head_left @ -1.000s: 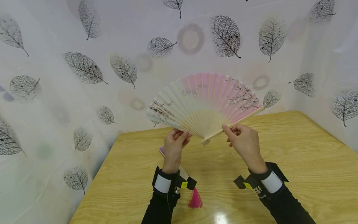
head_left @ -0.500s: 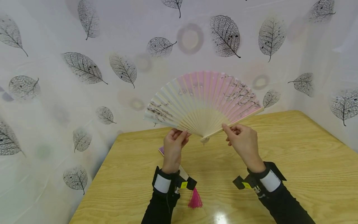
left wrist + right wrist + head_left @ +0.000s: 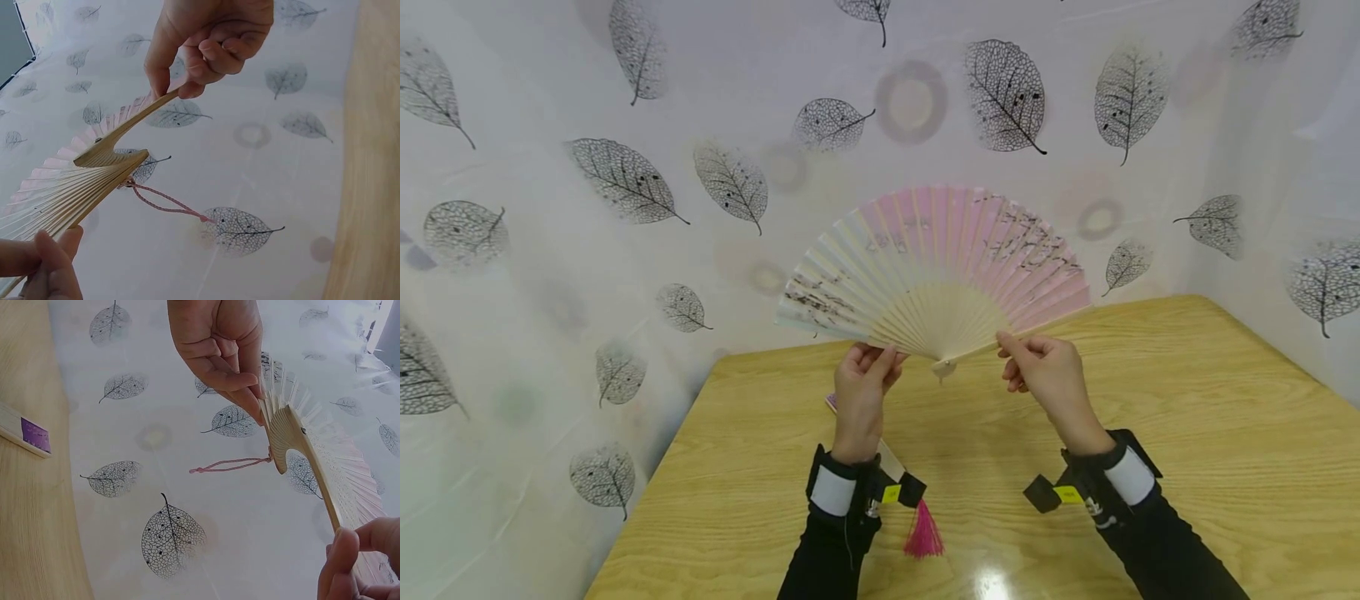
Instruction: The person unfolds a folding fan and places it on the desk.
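Note:
Spread wide above the table, a folding fan (image 3: 936, 258) has pale ribs and a leaf fading from pink on the right to whitish blue on the left, printed with blossom branches. My left hand (image 3: 860, 400) pinches its left edge between thumb and fingers. On the right edge, my right hand (image 3: 1052, 379) pinches the outer guard stick the same way. At the pivot hangs a pink cord loop (image 3: 165, 203), seen in the left wrist view. Both wrist views show the fan from near its pivot, with a hand at each side.
On the wooden table (image 3: 760, 467), partly behind my left hand and wrist, lies a long pale item with a purple end (image 3: 35, 435). A pink tassel (image 3: 923, 533) lies by its near end. A leaf-printed sheet (image 3: 910, 167) hangs behind and at the sides.
The fan has shifted slightly left and up, and its right guard stick has turned more edge-on. Both hands have edged left with it, keeping their pinch.

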The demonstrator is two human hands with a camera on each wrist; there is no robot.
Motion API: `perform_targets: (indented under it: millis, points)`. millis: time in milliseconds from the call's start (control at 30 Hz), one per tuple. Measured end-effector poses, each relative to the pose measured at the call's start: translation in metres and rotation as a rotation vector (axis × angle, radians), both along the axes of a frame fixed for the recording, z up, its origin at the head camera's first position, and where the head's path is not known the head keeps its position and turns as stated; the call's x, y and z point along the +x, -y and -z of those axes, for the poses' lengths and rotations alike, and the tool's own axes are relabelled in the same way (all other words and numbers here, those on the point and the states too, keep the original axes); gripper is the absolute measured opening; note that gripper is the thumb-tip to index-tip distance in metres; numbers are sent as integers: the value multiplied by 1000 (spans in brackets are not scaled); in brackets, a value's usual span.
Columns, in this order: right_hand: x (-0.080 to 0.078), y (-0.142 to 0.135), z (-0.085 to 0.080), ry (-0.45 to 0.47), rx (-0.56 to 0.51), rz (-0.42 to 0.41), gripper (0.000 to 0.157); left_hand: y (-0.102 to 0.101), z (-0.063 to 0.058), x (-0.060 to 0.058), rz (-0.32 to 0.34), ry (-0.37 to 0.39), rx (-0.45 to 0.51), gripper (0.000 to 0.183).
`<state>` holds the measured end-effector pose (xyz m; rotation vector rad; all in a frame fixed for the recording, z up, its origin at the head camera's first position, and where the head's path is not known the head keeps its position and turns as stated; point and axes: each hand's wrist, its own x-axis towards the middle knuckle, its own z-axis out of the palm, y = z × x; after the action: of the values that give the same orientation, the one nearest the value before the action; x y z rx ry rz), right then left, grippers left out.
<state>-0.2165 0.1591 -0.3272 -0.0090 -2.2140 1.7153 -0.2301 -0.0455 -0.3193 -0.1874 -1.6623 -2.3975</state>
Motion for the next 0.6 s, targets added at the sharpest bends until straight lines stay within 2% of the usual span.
perform_targets:
  millis: [133,400,600]
  points:
    - [0,-3,-1,9,-74,-24,50,-3,-1,0,4,6,7,26]
    - [0,-10,-9,127,-334,-156,25,-7,-2,-2,19,4,40,27]
    - [0,-13,-11,143,-380,-191,23,-10,-2,-3,14,-4,65,25]
